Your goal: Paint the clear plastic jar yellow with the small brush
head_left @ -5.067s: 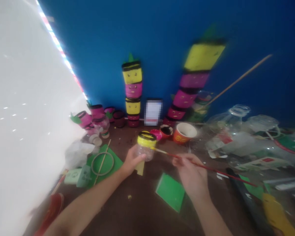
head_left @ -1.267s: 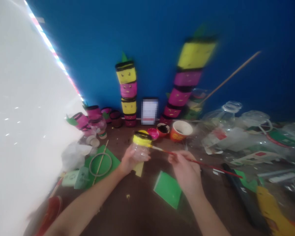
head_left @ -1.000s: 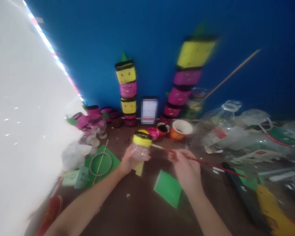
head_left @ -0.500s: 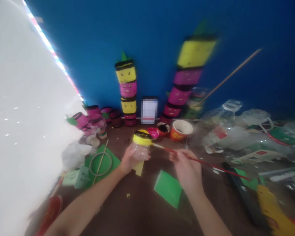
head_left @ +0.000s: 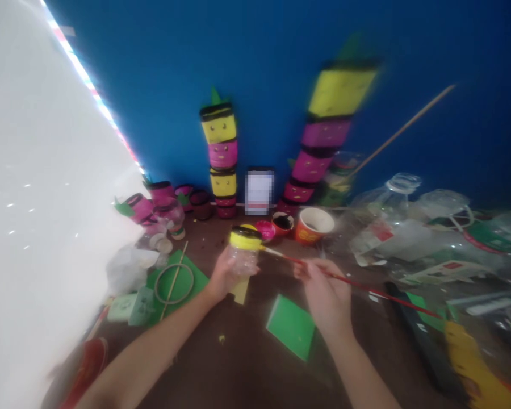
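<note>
My left hand [head_left: 222,276] is wrapped round a small clear plastic jar [head_left: 243,259], held upright above the table. Yellow paint [head_left: 246,240] bands the jar's upper part, and its top rim is black. Between thumb and fingers, my right hand [head_left: 327,292] pinches a long red paintbrush [head_left: 361,283]. The brush tip touches or nearly touches the right side of the yellow band; I cannot tell which. Behind the jar stand a small pot of pink paint [head_left: 266,229] and a cup of black paint [head_left: 282,222].
A paper cup [head_left: 315,225] stands behind my right hand. Painted stacked cups [head_left: 223,152] lean by the blue wall, near a phone [head_left: 259,191]. Clear plastic bottles [head_left: 400,210] crowd the right. A green paper piece [head_left: 291,326] and a tape ring [head_left: 174,283] lie in front.
Hardly anything differs. My right hand and the paintbrush's back end have shifted very slightly, while the jar stays in my left hand at the same place.
</note>
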`<state>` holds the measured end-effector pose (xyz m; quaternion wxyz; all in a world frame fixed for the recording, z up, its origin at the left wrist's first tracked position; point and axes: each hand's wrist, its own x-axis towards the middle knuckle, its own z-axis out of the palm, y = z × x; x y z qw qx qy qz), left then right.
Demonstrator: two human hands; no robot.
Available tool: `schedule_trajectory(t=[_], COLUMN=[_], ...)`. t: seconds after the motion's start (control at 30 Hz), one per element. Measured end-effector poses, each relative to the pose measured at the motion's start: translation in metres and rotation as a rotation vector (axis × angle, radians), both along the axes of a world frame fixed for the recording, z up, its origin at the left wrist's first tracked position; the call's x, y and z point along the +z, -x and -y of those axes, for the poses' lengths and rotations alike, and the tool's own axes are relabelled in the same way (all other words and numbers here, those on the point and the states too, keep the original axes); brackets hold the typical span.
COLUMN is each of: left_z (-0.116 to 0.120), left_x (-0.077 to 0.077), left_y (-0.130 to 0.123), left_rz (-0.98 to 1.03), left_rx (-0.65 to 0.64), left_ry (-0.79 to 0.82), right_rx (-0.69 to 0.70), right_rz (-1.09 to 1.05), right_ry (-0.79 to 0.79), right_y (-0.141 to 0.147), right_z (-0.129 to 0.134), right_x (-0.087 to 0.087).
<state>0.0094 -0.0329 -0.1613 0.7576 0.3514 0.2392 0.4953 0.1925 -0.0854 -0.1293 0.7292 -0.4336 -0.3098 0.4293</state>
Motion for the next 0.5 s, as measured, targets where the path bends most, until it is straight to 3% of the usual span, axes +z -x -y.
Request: schedule_trajectory(t=[0.23,0.5], left_z=[-0.001,-0.001], left_x=[-0.001,0.003], left_y=[0.001,0.001], left_rz=[0.008,0.041], left_rx=[-0.018,-0.006], left_ry=[0.010,0.059], right_rx=[0.080,0.002], right_rz=[-0.007,-0.081], right_ry=[-0.004,0.006], right_y=[0.007,-0.003], right_z=[0.003,-0.004], right_x=[0.003,-0.003])
